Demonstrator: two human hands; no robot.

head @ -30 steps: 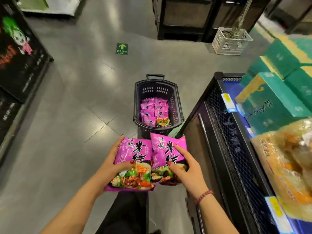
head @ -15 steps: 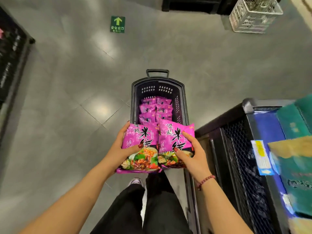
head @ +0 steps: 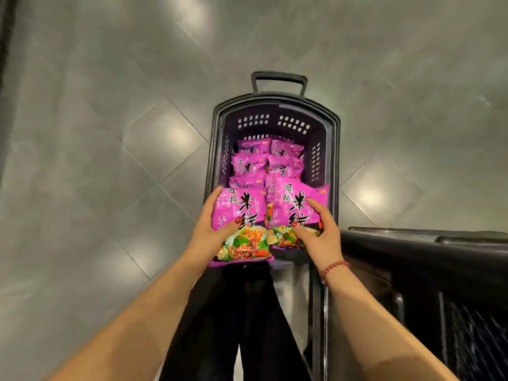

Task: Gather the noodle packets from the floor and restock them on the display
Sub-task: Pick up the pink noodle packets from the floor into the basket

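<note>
Gripped a glossy magenta plastic noodle packet (head: 244,204) in the left hand (head: 207,233), thumb curled over the front and fingers wrapped round its left edge. Gripped a second magenta noodle packet (head: 291,199) the same way in the right hand (head: 320,240), thumb on the print, fingers along the right edge. Held both flat-ish and side by side, inner edges touching or slightly overlapping, right over the near end of a dark slotted plastic shopping basket (head: 334,160). Spotted a bunch more of the same magenta packets (head: 248,163) lying inside, in two rows running from the far wall back toward the near end. Parked on a grey tiled floor (head: 110,149), pull handle (head: 279,77) sticking up at the far edge. Wore a red bead bracelet (head: 334,266) on the right wrist and black trousers (head: 242,312). Stood just left of a black metal display rack (head: 412,254), its corner close to the basket's near right corner.
</note>
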